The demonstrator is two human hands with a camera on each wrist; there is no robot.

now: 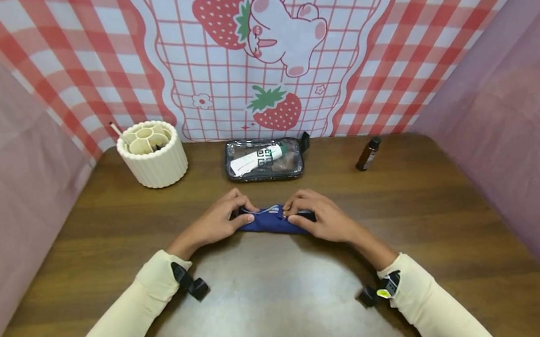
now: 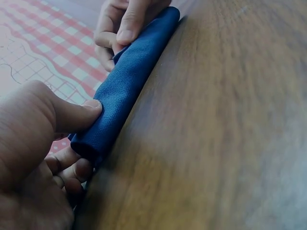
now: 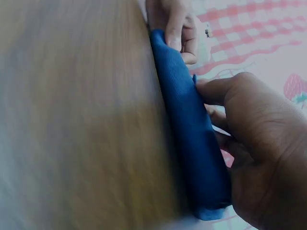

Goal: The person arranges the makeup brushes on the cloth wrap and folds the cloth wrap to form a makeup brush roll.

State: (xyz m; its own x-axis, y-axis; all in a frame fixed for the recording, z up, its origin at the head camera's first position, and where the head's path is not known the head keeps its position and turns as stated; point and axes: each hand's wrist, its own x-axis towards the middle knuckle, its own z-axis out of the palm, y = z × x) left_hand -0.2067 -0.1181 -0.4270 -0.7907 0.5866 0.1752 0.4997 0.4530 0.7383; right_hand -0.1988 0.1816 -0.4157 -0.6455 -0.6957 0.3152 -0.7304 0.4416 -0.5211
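Note:
A narrow blue fabric pouch [image 1: 272, 224] lies lengthwise across the table in front of the person, rolled like a tube in both wrist views. My left hand [image 1: 220, 217] grips its left end, thumb on the near side and fingers behind. Along the top edge runs a thin pale cord [image 1: 264, 210], close to a small white label. Toward the right end, my right hand [image 1: 325, 218] pinches a fold at the upper edge between thumb and fingers. In the right wrist view the blue fabric [image 3: 184, 120] stretches from one hand to the other; the curled fingertips are partly hidden behind it.
Behind the pouch lies a clear zip bag [image 1: 292, 164] holding a white tube [image 1: 257, 159]. A ribbed cream organizer [image 1: 156, 162] stands at the back left, a small dark bottle [image 1: 368, 154] at the back right. Checked strawberry-print cloth [image 1: 272, 109] hangs behind the wooden table [image 1: 411, 203].

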